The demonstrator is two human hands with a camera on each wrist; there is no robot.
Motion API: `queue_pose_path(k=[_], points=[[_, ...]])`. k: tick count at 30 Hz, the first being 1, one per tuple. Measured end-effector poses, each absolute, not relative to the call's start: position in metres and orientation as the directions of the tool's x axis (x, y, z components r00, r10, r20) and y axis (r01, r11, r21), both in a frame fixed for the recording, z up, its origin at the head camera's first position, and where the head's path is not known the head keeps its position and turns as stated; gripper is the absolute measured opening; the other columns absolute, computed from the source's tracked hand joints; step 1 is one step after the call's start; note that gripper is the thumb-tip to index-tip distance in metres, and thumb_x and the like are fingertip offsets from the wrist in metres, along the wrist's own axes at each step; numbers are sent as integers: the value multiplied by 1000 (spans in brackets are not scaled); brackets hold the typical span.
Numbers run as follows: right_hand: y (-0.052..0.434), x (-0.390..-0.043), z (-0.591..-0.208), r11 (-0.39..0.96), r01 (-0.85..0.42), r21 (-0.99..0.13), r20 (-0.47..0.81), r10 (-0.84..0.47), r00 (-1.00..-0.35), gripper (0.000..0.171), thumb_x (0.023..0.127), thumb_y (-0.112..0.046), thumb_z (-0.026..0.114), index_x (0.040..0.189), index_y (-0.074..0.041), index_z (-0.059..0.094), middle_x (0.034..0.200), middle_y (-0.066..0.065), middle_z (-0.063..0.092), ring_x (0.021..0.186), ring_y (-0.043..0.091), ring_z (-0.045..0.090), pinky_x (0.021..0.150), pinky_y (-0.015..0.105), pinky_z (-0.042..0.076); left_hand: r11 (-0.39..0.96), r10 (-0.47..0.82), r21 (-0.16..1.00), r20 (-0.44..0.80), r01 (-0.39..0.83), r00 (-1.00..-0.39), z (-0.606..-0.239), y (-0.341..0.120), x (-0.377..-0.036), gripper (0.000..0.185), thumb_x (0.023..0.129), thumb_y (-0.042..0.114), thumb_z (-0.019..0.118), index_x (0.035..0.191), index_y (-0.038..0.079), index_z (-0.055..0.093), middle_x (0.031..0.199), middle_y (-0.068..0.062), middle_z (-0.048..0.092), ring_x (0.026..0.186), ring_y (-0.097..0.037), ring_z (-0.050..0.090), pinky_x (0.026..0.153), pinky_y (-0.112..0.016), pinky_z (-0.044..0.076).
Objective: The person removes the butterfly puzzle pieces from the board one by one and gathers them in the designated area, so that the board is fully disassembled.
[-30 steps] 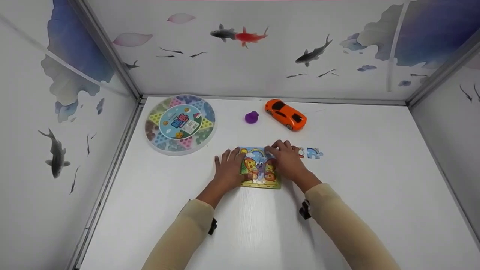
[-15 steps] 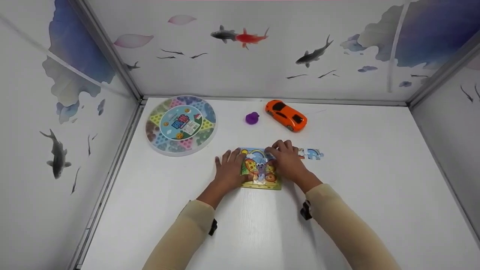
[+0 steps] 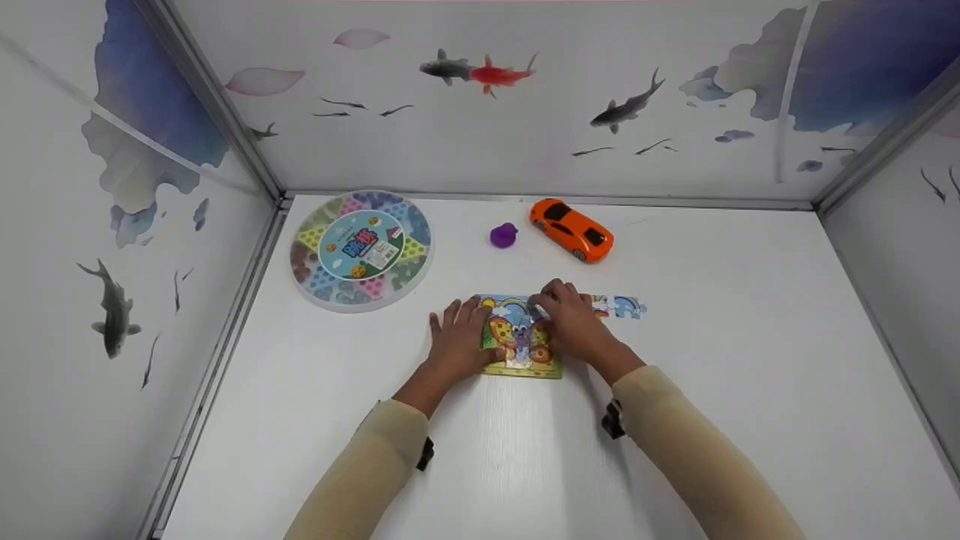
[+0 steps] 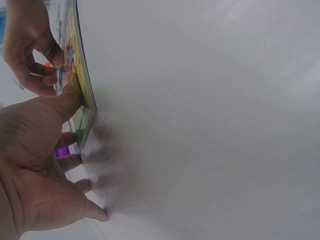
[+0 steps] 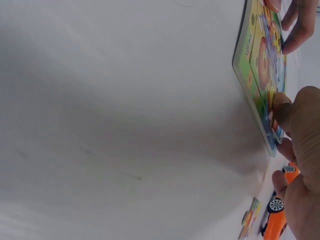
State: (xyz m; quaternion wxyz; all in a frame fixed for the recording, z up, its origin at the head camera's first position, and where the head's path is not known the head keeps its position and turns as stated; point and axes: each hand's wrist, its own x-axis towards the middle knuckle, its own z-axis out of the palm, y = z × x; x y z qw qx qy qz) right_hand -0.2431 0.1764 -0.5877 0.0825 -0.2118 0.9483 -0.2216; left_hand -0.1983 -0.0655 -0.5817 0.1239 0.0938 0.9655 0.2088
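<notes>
A white surface (image 5: 125,120) fills most of the view. The right hand (image 5: 305,137) pinches a small piece (image 5: 273,125) at the lower end of a colourful puzzle board (image 5: 255,75); the left hand (image 5: 300,22) touches its upper end. Below, a loose piece (image 5: 248,220) lies beside an orange toy car (image 5: 275,224).

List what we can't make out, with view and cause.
Head view: puzzle board, upper right corner hidden by the right hand.
Head view: nearer loose piece, left part behind that hand.
Head view: round box, small print too small.
Right wrist view: left hand, mostly cut off by the edge.
</notes>
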Motion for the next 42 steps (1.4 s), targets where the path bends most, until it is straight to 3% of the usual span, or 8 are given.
queue_pose_path(k=[7, 17, 22, 31, 42], points=[[179, -244, -586, 797, -398, -455, -55, -471, -881, 21, 109, -20, 73, 128, -16, 78, 145, 9, 60, 136, 35, 51, 118, 61, 43, 891, 231, 435, -197, 126, -953, -584, -66, -200, 87, 99, 49, 82, 168, 14, 44, 181, -11, 32, 169, -42, 23, 133, -77, 17], [184, -241, -584, 781, -474, -407, -18, -526, -851, 26, 108, -23, 74, 132, -18, 82, 147, 8, 63, 138, 36, 52, 115, 62, 42, 891, 230, 437, -207, 120, -951, -582, -66, -199, 88, 99, 49, 82, 170, 15, 42, 181, -11, 31, 169, -42, 23, 133, -78, 16], [187, -240, -585, 762, -517, -389, 4, -560, -828, 27, 107, -17, 73, 132, -17, 81, 149, 11, 63, 138, 39, 52, 109, 64, 44, 893, 224, 436, -223, 108, -949, -584, -65, -200, 88, 100, 50, 81, 170, 16, 41, 182, -10, 30, 170, -40, 21, 134, -77, 15], [188, -242, -579, 751, -510, -420, -50, -580, -813, 36, 104, -7, 74, 139, -16, 79, 155, 10, 60, 143, 39, 48, 116, 63, 43, 886, 237, 447, -210, 123, -948, -586, -66, -201, 88, 100, 49, 81, 170, 14, 41, 182, -11, 30, 169, -42, 22, 133, -78, 15], [191, -243, -578, 765, -508, -396, -46, -570, -821, 29, 106, -17, 75, 135, -18, 79, 153, 7, 61, 141, 36, 51, 119, 62, 49, 892, 237, 432, -202, 131, -950, -586, -66, -200, 85, 100, 49, 81, 168, 15, 43, 181, -11, 32, 169, -42, 23, 133, -78, 16]])
